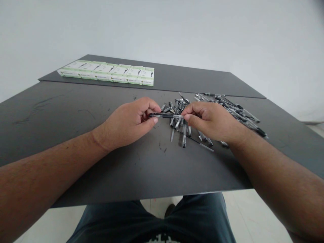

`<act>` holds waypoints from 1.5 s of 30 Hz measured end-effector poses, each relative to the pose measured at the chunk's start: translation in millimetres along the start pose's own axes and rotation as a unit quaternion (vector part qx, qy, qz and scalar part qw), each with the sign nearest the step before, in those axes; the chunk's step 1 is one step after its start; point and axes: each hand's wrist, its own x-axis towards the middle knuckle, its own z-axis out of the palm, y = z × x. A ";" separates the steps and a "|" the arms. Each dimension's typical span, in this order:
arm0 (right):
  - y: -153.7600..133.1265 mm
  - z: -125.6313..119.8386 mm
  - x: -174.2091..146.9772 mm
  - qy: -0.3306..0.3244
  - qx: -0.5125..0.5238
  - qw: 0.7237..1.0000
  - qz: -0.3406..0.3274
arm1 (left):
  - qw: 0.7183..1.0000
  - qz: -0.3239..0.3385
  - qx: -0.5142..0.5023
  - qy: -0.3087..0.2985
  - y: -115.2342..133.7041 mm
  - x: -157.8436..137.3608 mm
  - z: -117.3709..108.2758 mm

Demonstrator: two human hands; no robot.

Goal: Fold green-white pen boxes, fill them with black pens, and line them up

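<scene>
Left hand (133, 118) pinching dark end of pen (167, 116), right hand (212, 119) pinching clear end; long axis running crosswise between grips, roughly paralleling near edge of desk (141, 175) (neither hand being nearer), loose pens (184, 136) lying around right.

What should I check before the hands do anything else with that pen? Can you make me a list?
1. Left hand holding the pen: ok, at its dark end.
2. Right hand holding it too: ok, at the clear end.
3. Pen about level: ok.
4. Loose pens and parts neatly lined up: not ok, they're scattered.
5. Row of boxes away from both hands: ok, toward the back left.
6. Ink in the held pen: cannot tell.
</scene>
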 end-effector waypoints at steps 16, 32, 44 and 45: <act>-0.2 0.3 -0.4 0.002 0.014 1.000 -0.009 | 1.000 -0.001 0.024 -0.018 1.6 3.0 -2.9; -0.6 -0.9 -0.7 0.007 0.008 1.000 -0.005 | 1.000 0.010 0.002 -0.016 -0.4 1.2 -0.9; 0.5 -0.5 -1.5 -0.007 0.021 0.999 -0.023 | 0.999 0.002 0.030 -0.026 0.9 3.1 -2.2; 1.2 -0.5 -1.5 -0.008 0.024 0.999 -0.027 | 0.999 0.002 0.035 -0.027 1.0 3.4 -2.3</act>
